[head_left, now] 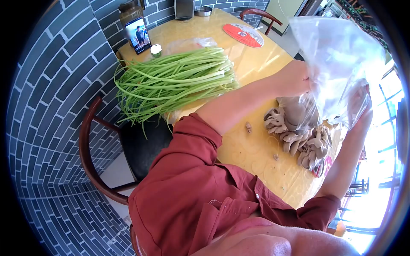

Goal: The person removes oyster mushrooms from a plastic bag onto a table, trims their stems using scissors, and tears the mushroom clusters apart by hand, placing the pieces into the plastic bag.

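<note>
A clear plastic bag (341,55) is spread out and raised over the right part of the table. At its left edge my left hand (302,79) is closed on the plastic, its fingers mostly hidden behind the film. My right hand (361,102) grips the bag's right side, seen partly through the plastic. Just below the bag lies a heap of grey-brown oyster mushrooms (299,141), with the lower plastic close to the upper caps. A small mushroom piece (248,127) lies apart, left of the heap.
Long green stalks (179,81) are piled on the yellow table (243,149) at the left. Behind them are a phone (138,35) leaning on a jar and a small white-topped container (156,50). A red fan (243,35) lies farther back. A chair (143,145) stands at left.
</note>
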`<state>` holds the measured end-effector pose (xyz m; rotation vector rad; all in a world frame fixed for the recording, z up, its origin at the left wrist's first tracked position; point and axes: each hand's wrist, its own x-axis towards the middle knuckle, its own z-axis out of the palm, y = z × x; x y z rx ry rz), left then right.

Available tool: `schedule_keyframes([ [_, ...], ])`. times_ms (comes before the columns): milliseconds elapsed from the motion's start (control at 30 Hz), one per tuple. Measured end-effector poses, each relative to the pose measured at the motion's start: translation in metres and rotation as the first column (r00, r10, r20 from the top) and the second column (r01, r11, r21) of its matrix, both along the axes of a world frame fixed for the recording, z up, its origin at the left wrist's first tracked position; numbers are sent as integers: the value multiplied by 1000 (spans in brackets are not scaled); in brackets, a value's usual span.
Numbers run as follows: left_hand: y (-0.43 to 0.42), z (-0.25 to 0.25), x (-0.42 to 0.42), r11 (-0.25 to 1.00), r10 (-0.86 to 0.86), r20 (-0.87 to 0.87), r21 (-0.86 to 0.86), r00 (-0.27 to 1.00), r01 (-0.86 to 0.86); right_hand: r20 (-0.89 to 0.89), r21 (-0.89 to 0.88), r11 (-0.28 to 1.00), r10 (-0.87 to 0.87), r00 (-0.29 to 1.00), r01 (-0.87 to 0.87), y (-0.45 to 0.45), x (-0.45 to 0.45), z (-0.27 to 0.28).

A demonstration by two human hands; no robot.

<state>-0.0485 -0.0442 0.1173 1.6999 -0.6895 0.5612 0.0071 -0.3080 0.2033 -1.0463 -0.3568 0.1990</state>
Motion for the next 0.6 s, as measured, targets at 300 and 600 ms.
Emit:
schedule_keyframes([
  [300,-12,1,-12,828,-226,-6,-528,974,189,166,70,994,73,983,-86,-40,37,-43],
  [600,-12,-3,9,637,-317,105,-713,943,294,232,152,959,202,952,-240,-4,9,-30],
])
